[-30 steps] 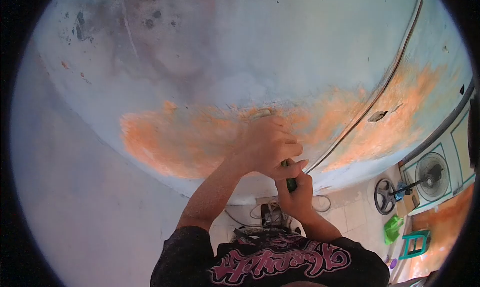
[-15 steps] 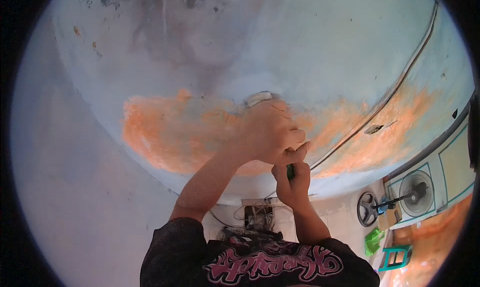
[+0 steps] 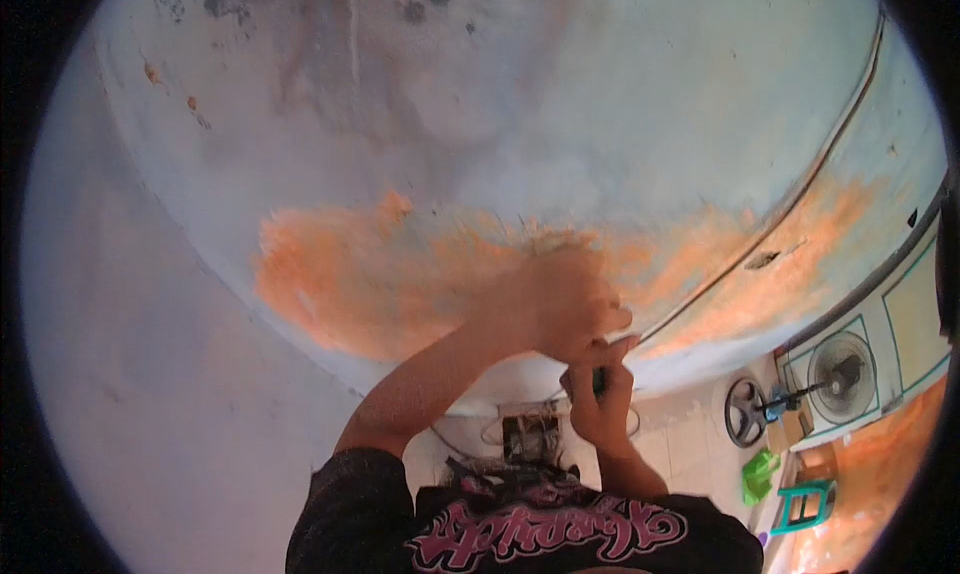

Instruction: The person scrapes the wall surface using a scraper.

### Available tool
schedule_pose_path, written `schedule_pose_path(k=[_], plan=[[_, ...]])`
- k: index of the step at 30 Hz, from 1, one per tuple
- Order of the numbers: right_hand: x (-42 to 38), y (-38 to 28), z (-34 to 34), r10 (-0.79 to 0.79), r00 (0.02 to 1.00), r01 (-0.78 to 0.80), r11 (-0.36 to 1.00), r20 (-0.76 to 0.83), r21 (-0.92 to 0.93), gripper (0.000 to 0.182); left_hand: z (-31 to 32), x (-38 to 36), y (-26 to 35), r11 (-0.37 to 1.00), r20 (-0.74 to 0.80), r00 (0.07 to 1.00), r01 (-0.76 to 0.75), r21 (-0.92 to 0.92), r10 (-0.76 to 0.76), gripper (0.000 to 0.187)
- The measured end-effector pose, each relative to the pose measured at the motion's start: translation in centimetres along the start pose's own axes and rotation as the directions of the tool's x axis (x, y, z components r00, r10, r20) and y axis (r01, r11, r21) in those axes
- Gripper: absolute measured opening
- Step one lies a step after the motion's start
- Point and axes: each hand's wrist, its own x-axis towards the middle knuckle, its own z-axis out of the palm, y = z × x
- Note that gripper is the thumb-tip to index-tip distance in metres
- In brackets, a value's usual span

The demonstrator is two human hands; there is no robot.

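In the head view, both my arms reach up to a pale blue wall (image 3: 560, 104) with a streaky orange band (image 3: 330, 269). My left hand (image 3: 570, 309) is closed around a flat-ended tool (image 3: 560, 242), whose edge shows above the knuckles against the orange area. Motion blur hides whether that end is bristles or a blade. Just below, my right hand (image 3: 605, 409) is closed around a green handle (image 3: 599, 381). The handle runs up beneath my left hand and seems to belong to the same tool, but the join is hidden.
A dark cable (image 3: 815, 169) runs diagonally down the wall on the right, past a chipped hole (image 3: 762, 261). At lower right are a fan (image 3: 840, 377), a green bag (image 3: 760, 476) and a teal plastic chair (image 3: 803, 506). A dark wall opening with wires (image 3: 530, 436) lies below my hands.
Both hands and the tool have moved down the wall, with the tool's end now lower over the orange band. The whole view has shifted slightly. Both hands keep their grip.
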Motion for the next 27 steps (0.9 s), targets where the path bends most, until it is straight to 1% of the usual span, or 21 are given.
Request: schedule_pose_path(k=[3,4,5,6,7,8,9,11,12,13,15,17,19,21,22,23,24,25,26,27], plan=[[0.0,-1.8,0.4,-0.031,1.0,0.031,0.999,-0.005,-0.033,0.022,-0.7,0.2,-0.3,0.999,-0.01,1.0,-0.025,-0.036,0.025,0.037],[0.1,-2.5,0.3,-0.098,0.995,0.096,0.991,-0.013,-0.098,0.02,-1.5,0.5,-0.2,0.999,0.022,1.0,-0.005,-0.05,0.007,0.037],[0.2,-2.6,0.1,-0.085,0.996,0.082,0.991,-0.016,-0.101,0.02,-2.0,0.7,-0.1,0.998,0.058,0.998,0.015,-0.065,-0.011,0.036],[0.7,-2.2,-0.3,-0.15,0.988,0.152,0.981,0.022,-0.124,0.019,-1.5,0.7,-0.4,0.997,0.057,0.998,0.017,-0.069,-0.013,0.036],[0.8,-1.8,-0.8,-0.205,0.977,0.211,0.967,0.059,-0.143,0.018,-0.7,0.6,-0.5,1.0,0.013,1.0,0.006,-0.024,-0.006,0.037],[0.8,-1.2,-1.2,-0.058,0.993,0.073,0.986,0.102,-0.152,0.017,0.1,0.4,-0.3,1.0,-0.027,1.0,-0.002,0.02,0.002,0.037],[0.2,-0.6,-1.5,-0.052,0.994,0.066,0.987,0.099,-0.148,0.017,0.8,0.2,0.1,1.0,-0.021,1.0,-0.001,0.015,0.001,0.037],[-0.8,0.5,-1.5,-0.033,0.999,0.034,0.998,0.03,-0.058,0.018,1.5,-0.1,0.7,0.996,0.02,0.996,0.084,-0.039,-0.083,0.038],[-0.6,-0.1,-1.6,-0.038,0.999,0.041,0.993,0.03,-0.11,0.021,1.4,0.1,0.6,0.996,0.026,0.996,0.082,-0.023,-0.081,0.038],[-0.5,-0.9,-1.5,-0.05,0.998,0.053,0.994,0.036,-0.1,0.021,1.2,0.3,0.6,0.997,-0.001,0.997,0.072,-0.025,-0.073,0.038],[-0.5,-2.2,-1.3,-0.132,0.99,0.138,0.972,0.041,-0.189,0.015,0.8,0.7,0.6,0.998,-0.024,0.998,0.059,-0.024,-0.06,0.038],[-0.2,-2.0,-1.4,-0.145,0.989,0.15,0.977,0.04,-0.151,0.015,0.2,1.0,0.8,0.989,0.022,0.993,0.121,-0.081,-0.119,0.037],[-0.7,-1.1,-1.2,-0.136,0.99,0.139,0.984,0.038,-0.113,0.015,0.8,0.7,1.1,0.988,0.04,0.99,0.138,-0.074,-0.136,0.038],[-0.8,0.1,-1.0,-0.167,0.986,0.167,0.984,0.011,-0.062,0.013,1.5,0.3,1.2,0.986,0.046,0.988,0.15,-0.065,-0.147,0.038],[-0.3,0.0,-0.8,-0.173,0.985,0.173,0.983,0.009,-0.059,0.013,1.7,0.3,0.8,0.995,-0.031,0.994,0.104,-0.007,-0.105,0.038],[0.3,-0.4,-0.4,-0.234,0.972,0.234,0.97,-0.004,-0.062,0.012,1.7,0.2,0.8,0.997,-0.103,0.993,0.065,0.048,-0.06,0.038],[0.8,-0.9,-0.2,-0.289,0.957,0.287,0.956,-0.017,-0.067,0.011,0.7,0.5,0.7,0.997,-0.097,0.993,0.066,0.039,-0.061,0.038],[1.3,-1.2,-0.3,-0.278,0.96,0.276,0.959,-0.022,-0.066,0.011,-1.1,1.0,0.5,0.991,-0.03,0.994,0.104,0.079,-0.102,0.037],[1.9,-1.5,0.0,-0.293,0.956,0.294,0.954,0.023,-0.065,0.012,-2.4,1.4,0.2,0.984,0.049,0.99,0.129,0.127,-0.136,0.036],[2.4,-1.7,0.1,-0.316,0.946,0.321,0.945,0.077,-0.066,0.013,-2.3,1.2,0.3,0.984,0.06,0.99,0.122,0.131,-0.131,0.036]])
